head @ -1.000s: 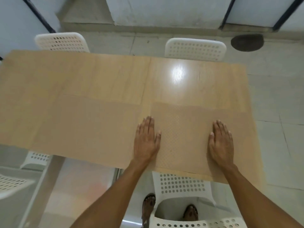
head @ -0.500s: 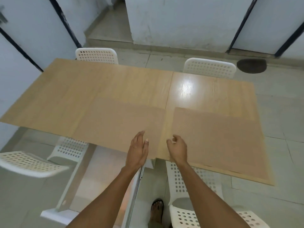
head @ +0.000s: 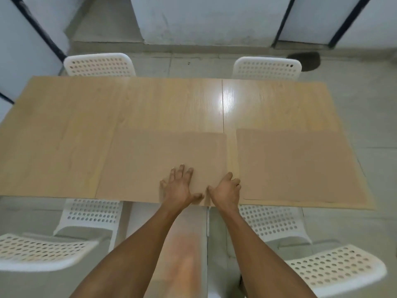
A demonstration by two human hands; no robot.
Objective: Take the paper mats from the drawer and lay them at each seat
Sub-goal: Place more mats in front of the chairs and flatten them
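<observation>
Near chairs: two white perforated chairs are seen at the bottom, the left chair point(head: 43, 251) and the right chair point(head: 335, 267), with two more tucked under the near table edge, one point(head: 90, 211) on the left and one point(head: 270, 222) on the right.
Forearms: both bare forearms are stretched forward from the bottom of the view to the near table edge.
Left hand point(head: 179, 187): it is laid flat with fingers spread on the near right part of the left mat; nothing is gripped.
Right hand point(head: 226, 190): it is set at the near right corner of the left mat, fingers loosely curled; whether the corner is pinched cannot be told.
Left mat point(head: 150, 164): a brown paper sheet is laid flat along the near table edge, left of the seam in the tabletop.
Right mat point(head: 296, 164): a second brown sheet is laid flat along the near edge, just beside the left mat, with a narrow strip of bare wood between them.
Table point(head: 107, 104): the light wood top is bare in its far half, with a bright glare near the seam.
Far chairs: two white perforated backs are seen beyond the far edge, one point(head: 98, 65) on the left and one point(head: 266, 68) on the right.
Floor: a dark patch point(head: 305, 61) is seen on the pale tiles at far right.
</observation>
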